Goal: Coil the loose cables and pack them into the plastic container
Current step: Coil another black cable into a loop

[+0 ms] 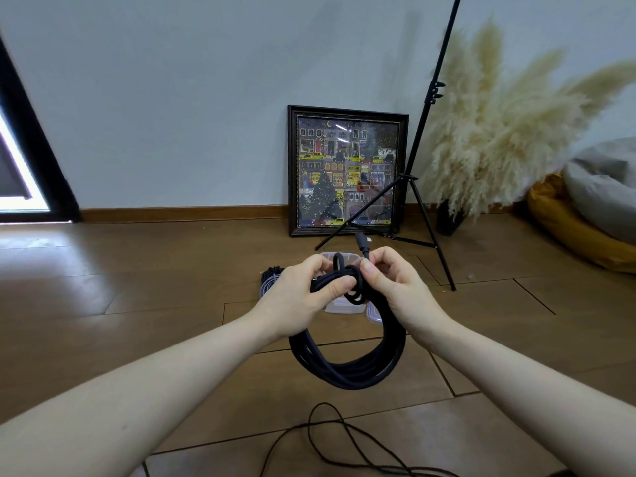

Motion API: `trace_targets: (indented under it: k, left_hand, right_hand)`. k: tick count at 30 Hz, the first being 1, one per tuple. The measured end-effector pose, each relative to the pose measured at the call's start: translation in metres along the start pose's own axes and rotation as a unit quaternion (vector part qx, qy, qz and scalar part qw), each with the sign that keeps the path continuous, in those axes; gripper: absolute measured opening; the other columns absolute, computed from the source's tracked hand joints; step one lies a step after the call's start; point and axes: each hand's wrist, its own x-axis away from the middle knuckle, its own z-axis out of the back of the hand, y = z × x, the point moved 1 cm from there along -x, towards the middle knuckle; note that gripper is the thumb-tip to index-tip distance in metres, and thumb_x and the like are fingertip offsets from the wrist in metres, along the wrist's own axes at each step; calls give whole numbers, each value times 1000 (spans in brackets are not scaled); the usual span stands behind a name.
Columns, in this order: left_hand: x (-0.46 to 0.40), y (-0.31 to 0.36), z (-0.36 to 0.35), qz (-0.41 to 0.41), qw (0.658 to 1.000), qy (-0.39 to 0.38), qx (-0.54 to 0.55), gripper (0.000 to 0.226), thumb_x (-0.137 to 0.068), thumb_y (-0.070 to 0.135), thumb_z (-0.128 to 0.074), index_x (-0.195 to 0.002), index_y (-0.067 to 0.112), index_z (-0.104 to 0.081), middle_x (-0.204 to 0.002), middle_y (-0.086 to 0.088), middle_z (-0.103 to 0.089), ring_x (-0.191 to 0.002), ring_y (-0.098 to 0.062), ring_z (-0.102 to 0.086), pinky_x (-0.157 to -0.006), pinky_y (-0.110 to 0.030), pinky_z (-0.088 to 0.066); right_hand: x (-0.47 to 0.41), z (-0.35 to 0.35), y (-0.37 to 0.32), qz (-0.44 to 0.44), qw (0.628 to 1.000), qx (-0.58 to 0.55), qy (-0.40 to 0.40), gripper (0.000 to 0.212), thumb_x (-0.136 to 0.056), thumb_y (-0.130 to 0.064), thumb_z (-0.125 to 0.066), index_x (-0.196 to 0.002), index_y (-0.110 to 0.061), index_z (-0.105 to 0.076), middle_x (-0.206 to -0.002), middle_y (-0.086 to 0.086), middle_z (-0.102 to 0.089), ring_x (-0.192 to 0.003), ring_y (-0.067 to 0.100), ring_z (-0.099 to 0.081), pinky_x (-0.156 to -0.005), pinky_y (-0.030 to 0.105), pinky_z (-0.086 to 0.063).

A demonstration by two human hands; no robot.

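Observation:
A thick black cable [347, 370] hangs as a coil of several loops in front of me. My left hand [303, 297] grips the top of the coil, thumb across the strands. My right hand [395, 287] pinches the cable's end just below its plug [362, 246], which points up, and a small loop stands between the two hands. Behind the hands, on the floor, lies the clear plastic container [344, 308], mostly hidden. A thin black cable [330, 438] lies loose on the floor near me.
Another dark bundle of cable [270, 275] sits at the container's left side. A framed picture [347, 170] leans on the wall, with a black tripod stand [426, 208], pampas grass [499, 139] and a yellow cushion [578, 232] to the right. The floor is wood.

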Motion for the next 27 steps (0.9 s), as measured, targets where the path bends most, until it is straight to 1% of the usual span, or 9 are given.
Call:
trace_targets:
  k: [2,5,7,10,14,16,20,25,27]
  left_hand:
    - [0,-2,0,5,1000,2,-7,36,-79,67,-55,-89,32,-55,-65,22,-61,-56,1,-53,-56,-16,-41]
    - [0,-4,-1,7,1000,-6,-23,40,-78,69,-54,-85,29,-54,-62,13,-57,-55,1,-50,-55,-16,-39]
    - [0,-4,-1,3,1000,-8,-28,38,-78,68,-55,-83,31,-53,-62,16,-58,-55,2,-49,-56,-14,-38]
    - [0,-2,-1,-5,1000,-9,-25,33,-78,65,-58,-84,33,-54,-65,29,-58,-57,5,-50,-57,-10,-37]
    - [0,-4,-3,5,1000,-20,-16,38,-77,67,-58,-85,30,-56,-65,30,-57,-57,6,-48,-57,-11,-37]
    - [0,-6,-3,11,999,-35,-9,38,-76,68,-59,-85,31,-58,-64,28,-57,-56,4,-48,-56,-12,-37]
    - [0,-5,-4,5,999,-52,-12,34,-75,67,-64,-83,35,-57,-63,24,-55,-56,2,-46,-56,-13,-37]
    - [0,-1,-7,-3,998,-69,-9,28,-75,52,-79,-85,39,-58,-76,25,-66,-66,6,-58,-63,-11,-41]
    - [0,0,-10,-3,998,-66,-8,38,-69,55,-83,-89,34,-59,-86,12,-72,-78,-7,-66,-73,-24,-50]
  right_hand:
    - [-1,1,0,0,1000,-2,6,12,-97,-14,-53,-85,-11,-51,-76,0,-60,-67,8,-60,-67,23,-51]
    - [0,2,0,-1,1000,3,1,11,-97,-14,-54,-87,-10,-52,-75,-1,-62,-65,6,-62,-63,20,-51]
    - [1,1,0,-1,1000,3,-1,12,-96,-13,-54,-86,-10,-51,-73,-2,-62,-64,6,-63,-62,22,-52]
    - [3,0,-3,9,1000,11,12,13,-95,-13,-56,-83,-12,-52,-77,2,-59,-71,16,-59,-71,38,-52]
    - [3,0,-9,11,1000,-13,21,13,-88,-17,-65,-79,-12,-56,-82,14,-56,-75,27,-55,-71,44,-50]
    - [3,1,-10,5,999,-42,32,16,-82,-23,-66,-78,-10,-57,-78,12,-62,-74,27,-59,-71,43,-52]
    - [1,3,-8,14,997,-33,68,15,-93,-13,-61,-81,-6,-55,-72,3,-69,-68,17,-65,-66,31,-57]
    - [-2,4,-9,16,994,-21,107,19,-95,-18,-59,-82,-7,-53,-66,2,-69,-56,15,-66,-55,24,-53]
    - [-3,4,-10,20,993,-20,116,19,-95,-21,-60,-81,-9,-54,-62,2,-67,-51,14,-64,-52,21,-50]
